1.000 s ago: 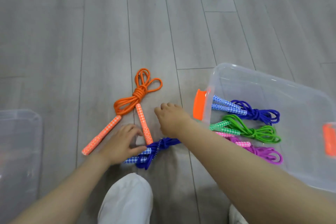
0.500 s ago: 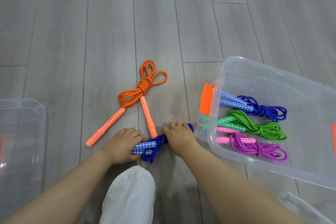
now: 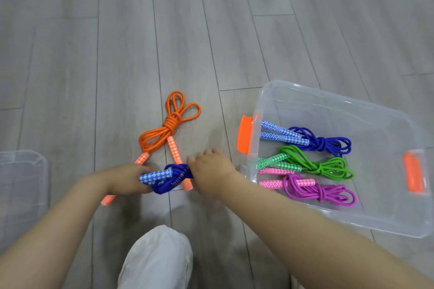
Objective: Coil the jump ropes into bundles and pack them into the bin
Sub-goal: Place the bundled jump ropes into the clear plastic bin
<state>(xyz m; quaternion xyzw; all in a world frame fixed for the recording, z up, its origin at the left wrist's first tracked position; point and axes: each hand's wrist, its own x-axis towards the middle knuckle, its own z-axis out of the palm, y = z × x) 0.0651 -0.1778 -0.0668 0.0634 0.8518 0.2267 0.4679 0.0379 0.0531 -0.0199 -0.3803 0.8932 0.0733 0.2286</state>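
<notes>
Blue rope bundle (image 3: 171,178) is hiding partly under your gripping left hand (image 3: 126,179) and right hand (image 3: 211,171), cord coiled beside checkered handles.

Blue rope (image 3: 172,179) between my hands: braided cord, matt; its handles look wrapped in a matt diamond-print grip. Orange rope (image 3: 169,125) just beyond my grip: same woven finish. Bin (image 3: 328,217) right of my grip: clear, glossy plastic, with opaque orange plastic latches. Floor (image 3: 117,54): grey wood-grain planks, satin.

Grey plank floor (image 3: 117,54); clear lid (image 3: 21,185) at left; white-trousered knee (image 3: 157,258).
</notes>
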